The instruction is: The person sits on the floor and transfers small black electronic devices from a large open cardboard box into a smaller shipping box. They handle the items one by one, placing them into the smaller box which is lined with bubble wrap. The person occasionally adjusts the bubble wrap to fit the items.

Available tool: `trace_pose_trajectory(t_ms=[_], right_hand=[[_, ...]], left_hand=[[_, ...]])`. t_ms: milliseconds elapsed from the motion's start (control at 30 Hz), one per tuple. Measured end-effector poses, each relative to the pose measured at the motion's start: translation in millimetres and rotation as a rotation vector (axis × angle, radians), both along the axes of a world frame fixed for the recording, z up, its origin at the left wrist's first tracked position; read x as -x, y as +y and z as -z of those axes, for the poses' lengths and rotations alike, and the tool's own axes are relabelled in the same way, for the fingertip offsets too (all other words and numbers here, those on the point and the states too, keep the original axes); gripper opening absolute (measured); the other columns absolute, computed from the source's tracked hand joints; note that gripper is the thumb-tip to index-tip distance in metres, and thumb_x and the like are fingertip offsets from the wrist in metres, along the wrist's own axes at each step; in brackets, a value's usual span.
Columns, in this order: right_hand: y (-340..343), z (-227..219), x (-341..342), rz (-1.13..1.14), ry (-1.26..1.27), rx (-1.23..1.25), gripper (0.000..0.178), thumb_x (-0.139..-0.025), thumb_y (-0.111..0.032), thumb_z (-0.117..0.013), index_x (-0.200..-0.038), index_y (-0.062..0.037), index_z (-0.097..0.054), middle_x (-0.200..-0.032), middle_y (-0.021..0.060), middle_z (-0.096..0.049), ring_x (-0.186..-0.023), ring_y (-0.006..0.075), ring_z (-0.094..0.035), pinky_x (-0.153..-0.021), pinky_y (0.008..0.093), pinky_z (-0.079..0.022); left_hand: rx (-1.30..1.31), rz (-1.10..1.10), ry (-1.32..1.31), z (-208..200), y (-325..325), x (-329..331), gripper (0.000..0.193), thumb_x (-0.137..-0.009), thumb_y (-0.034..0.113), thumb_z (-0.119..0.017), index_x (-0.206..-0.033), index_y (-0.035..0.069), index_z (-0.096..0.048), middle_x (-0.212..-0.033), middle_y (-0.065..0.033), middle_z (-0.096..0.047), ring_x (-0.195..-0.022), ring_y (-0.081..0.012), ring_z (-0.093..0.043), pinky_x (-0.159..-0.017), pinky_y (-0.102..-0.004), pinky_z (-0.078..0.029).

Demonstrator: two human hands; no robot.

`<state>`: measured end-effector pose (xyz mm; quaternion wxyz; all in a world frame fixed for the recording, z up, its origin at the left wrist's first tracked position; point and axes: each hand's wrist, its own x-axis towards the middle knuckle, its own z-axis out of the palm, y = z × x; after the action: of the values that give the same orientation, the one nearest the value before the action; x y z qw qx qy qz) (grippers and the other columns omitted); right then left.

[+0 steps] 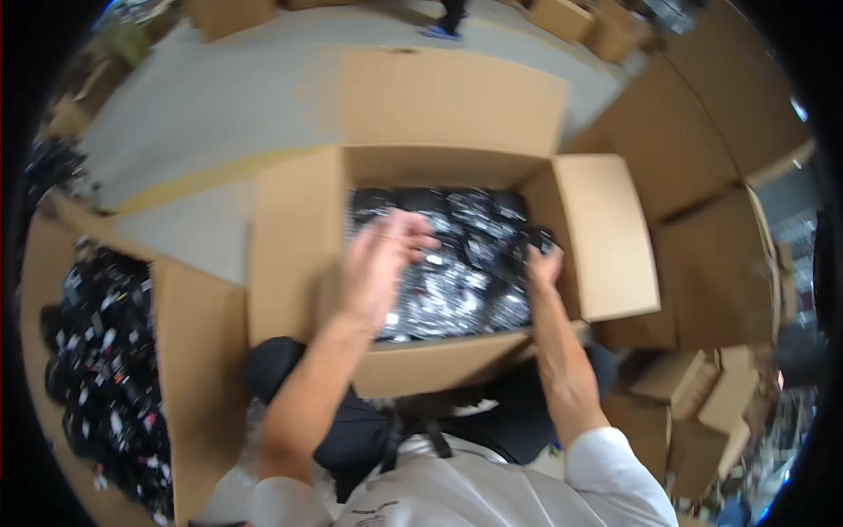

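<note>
An open cardboard box (439, 373) stands between my knees, its flaps folded outward. Rows of black, rounded items in shiny clear plastic (448, 290) fill its bottom; their exact kind cannot be made out. My right hand (546, 263) is at the box's right wall, its thumb and fingers closed on a black plastic-wrapped item (538, 237). Over the left part of the packed rows hovers my left hand (386, 259), slightly blurred, fingers loosely bent and apart, with nothing visible in it.
At the left, another cardboard box (200, 378) holds many black plastic-wrapped items (114, 369). Large cartons (711, 255) stand close on the right, with smaller boxes (702, 395) below. Beyond the far flap, a person's leg and blue shoe (442, 32) show on the grey floor.
</note>
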<state>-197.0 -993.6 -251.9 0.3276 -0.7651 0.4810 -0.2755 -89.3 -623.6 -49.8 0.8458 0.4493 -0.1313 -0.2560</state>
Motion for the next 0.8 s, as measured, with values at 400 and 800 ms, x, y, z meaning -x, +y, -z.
trace_pose_trajectory(t_ms=[400, 800], right_hand=[[-27, 88, 15, 0.120, 0.044, -0.635, 0.054, -0.093, -0.038, -0.067, -0.123, 0.0066, -0.060, -0.120, 0.0240, -0.065, -0.108, 0.0405, -0.063, -0.092, 0.0549, -0.052], [91, -49, -37, -0.688, 0.033, -0.017, 0.046, -0.093, -0.017, -0.065, -0.123, 0.0173, -0.056, -0.115, 0.0264, -0.067, -0.101, 0.0301, -0.065, -0.093, 0.0381, -0.049]], left_hand=[[-0.057, -0.029, 0.019, 12, 10, 2, 0.047, -0.101, 0.052, -0.053, -0.101, 0.007, -0.064, -0.093, 0.0005, -0.063, -0.082, -0.0076, -0.062, -0.069, -0.0221, -0.048], [-0.186, -0.144, -0.204, 8, 188, 68, 0.024, -0.102, 0.021, -0.059, -0.115, 0.002, -0.066, -0.099, -0.0028, -0.068, -0.088, -0.0101, -0.066, -0.079, -0.0265, -0.053]])
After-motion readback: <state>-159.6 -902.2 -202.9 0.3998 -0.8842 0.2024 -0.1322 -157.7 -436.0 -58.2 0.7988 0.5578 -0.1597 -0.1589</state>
